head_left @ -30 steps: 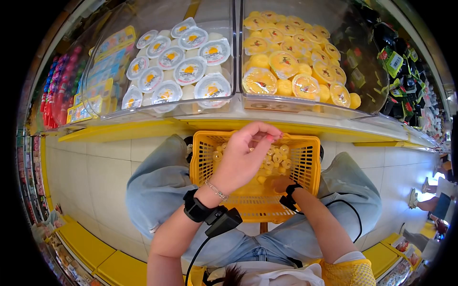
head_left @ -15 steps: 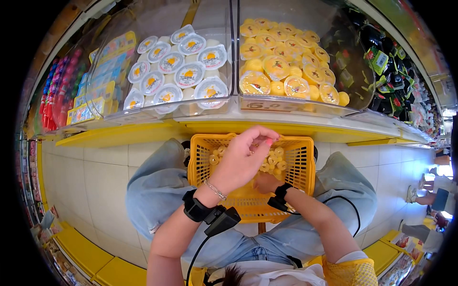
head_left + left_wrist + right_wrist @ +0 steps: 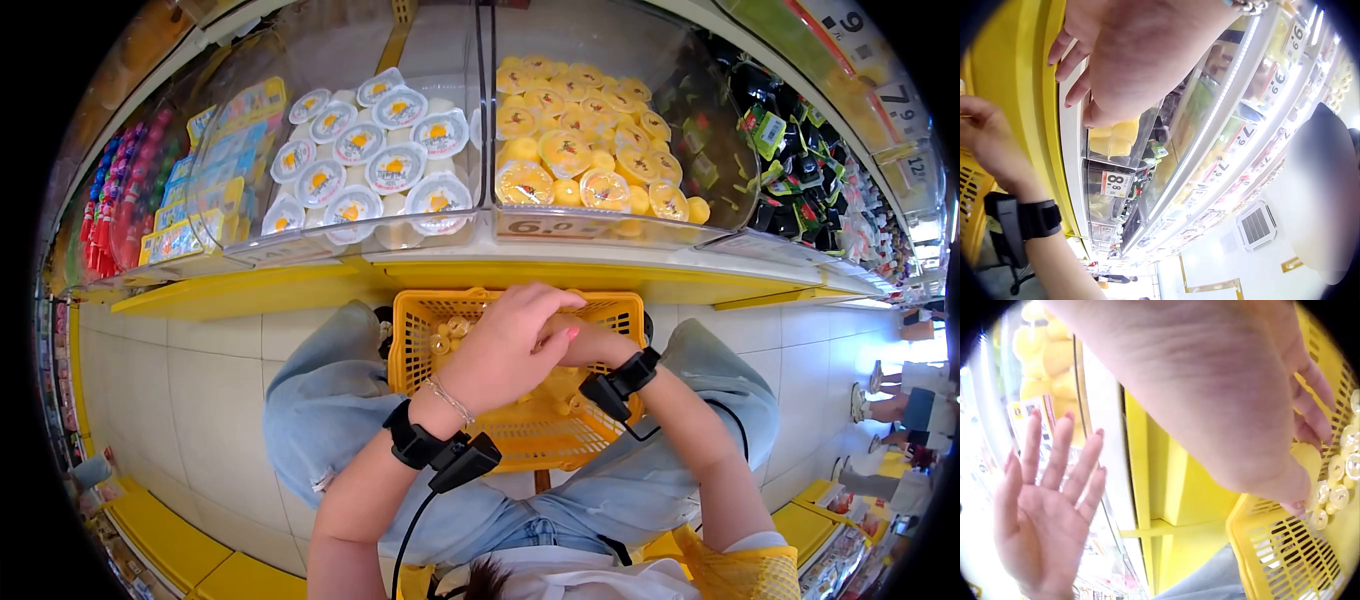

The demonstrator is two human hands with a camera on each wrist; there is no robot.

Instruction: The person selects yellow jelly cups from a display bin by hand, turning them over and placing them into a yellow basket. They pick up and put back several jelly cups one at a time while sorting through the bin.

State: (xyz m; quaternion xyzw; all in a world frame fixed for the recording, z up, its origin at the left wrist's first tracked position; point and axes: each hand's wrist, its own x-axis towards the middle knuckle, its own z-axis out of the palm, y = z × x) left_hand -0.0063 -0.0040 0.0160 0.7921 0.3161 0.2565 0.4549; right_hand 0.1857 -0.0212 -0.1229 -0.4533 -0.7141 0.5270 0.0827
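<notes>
My left hand [image 3: 505, 350] hovers palm down over the yellow basket [image 3: 398, 345], its fingers spread and empty; in the right wrist view the left palm [image 3: 1054, 519] shows. Close beside it, partly hidden behind the left hand in the head view, is my right hand [image 3: 590, 345]. In the right wrist view the right thumb and fingers close round a smooth yellow piece [image 3: 1305, 461], which looks like a jelly cup. Small round yellow cups [image 3: 1338, 494] lie in the basket past the fingertips.
Clear bins on the shelf hold white lidded cups [image 3: 397, 167] and yellow lidded cups [image 3: 565, 152]. A yellow shelf base [image 3: 500, 272] runs behind the basket, which stands between the person's knees. Dark packets [image 3: 800, 150] fill the right side.
My right hand has risen from low in the basket to beside the left hand. The left hand has stayed nearly in place. The head view has shifted slightly.
</notes>
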